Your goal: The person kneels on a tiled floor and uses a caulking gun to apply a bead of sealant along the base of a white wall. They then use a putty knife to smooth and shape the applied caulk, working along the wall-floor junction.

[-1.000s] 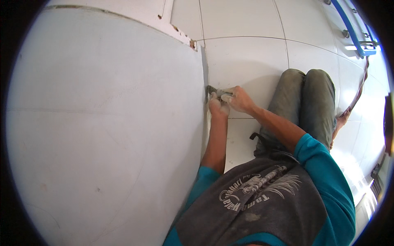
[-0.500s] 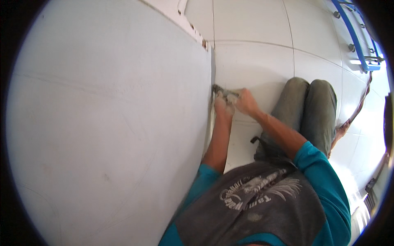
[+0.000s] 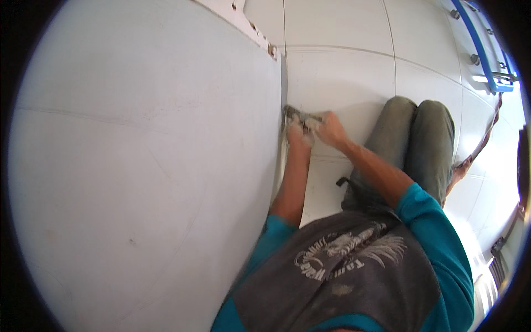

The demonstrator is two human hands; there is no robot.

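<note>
1. Your right hand (image 3: pixel 332 130) is closed around the back end of a thin, dark, dusty hand tool (image 3: pixel 310 115). It is too blurred to tell what kind.
2. Your left hand (image 3: pixel 297 133) is up against the same tool, near its dark tip. Its fingers are blurred, so I cannot tell if they grip it or only press.
3. The tool's tip is right by the edge of the big, flat, pale grey panel (image 3: pixel 149 160). Two hands so close together may keep it steady there.
4. Your legs in grey-green cloth trousers (image 3: pixel 428 146) are over the white square tiles (image 3: pixel 337 69), to the right, perhaps to give your arms room.
5. Far to your right is a blue tube frame (image 3: pixel 502 88). I see nothing that holds other things inside.
</note>
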